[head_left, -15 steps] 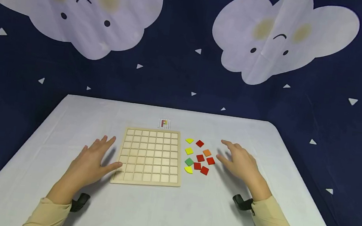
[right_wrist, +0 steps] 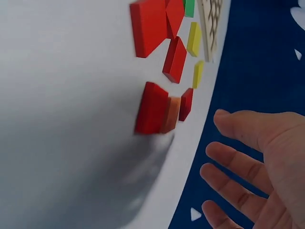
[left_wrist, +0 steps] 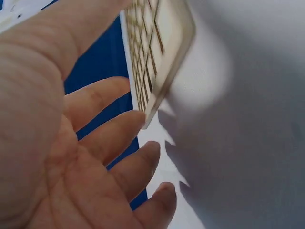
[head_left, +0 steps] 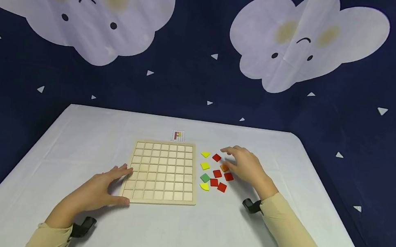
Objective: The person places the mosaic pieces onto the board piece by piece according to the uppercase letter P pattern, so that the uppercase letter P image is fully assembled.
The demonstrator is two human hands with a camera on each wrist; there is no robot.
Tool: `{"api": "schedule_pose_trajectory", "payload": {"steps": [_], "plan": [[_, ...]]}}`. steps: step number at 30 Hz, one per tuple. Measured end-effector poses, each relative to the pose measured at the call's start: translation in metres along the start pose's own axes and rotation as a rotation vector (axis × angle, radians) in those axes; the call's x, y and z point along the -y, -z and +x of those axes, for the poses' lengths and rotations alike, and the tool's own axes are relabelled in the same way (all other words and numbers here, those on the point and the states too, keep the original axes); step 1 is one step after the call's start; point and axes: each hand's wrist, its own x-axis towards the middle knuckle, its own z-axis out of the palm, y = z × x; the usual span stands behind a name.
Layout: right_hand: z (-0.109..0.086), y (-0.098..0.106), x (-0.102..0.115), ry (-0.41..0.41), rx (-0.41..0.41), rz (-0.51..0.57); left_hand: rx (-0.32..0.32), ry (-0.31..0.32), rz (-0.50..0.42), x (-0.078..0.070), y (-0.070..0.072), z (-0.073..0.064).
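A pale wooden grid board (head_left: 163,173) lies flat on the table. My left hand (head_left: 95,191) is at its left side, the fingers fairly straight at the left edge and the thumb by the near left corner; whether they touch it is hard to tell. In the left wrist view the fingers (left_wrist: 128,138) are spread beside the board's edge. My right hand (head_left: 248,166) hovers over the loose tiles with nothing in it, partly covering an orange tile (head_left: 224,167). Around it lie several red tiles (head_left: 217,173), a green tile (head_left: 205,178) and yellow tiles (head_left: 205,165), some with curved sides.
Behind the board lies a small printed card (head_left: 177,136) with a coloured pattern on a grid. A white cloth covers the table (head_left: 176,236). Beyond its far edge hangs a dark blue backdrop (head_left: 191,56) with clouds and small triangles.
My right hand has moved left and a little away from me, over the tiles. The left hand has lowered and come nearer to the board's near left corner.
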Motion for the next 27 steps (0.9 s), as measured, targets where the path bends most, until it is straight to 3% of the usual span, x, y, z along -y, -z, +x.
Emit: {"api": "schedule_pose_trajectory", "payload": {"steps": [10,20,27], "plan": [[0.041,-0.008,0.015,0.119,0.109,-0.062,0.021,0.002,-0.036,0.009,-0.006,0.001],[0.057,-0.020,0.014,0.172,0.196,0.016,0.042,0.020,-0.047,0.012,-0.007,0.003],[0.063,-0.024,0.013,0.176,0.190,0.045,0.047,0.053,-0.046,0.013,-0.008,0.002]]}}
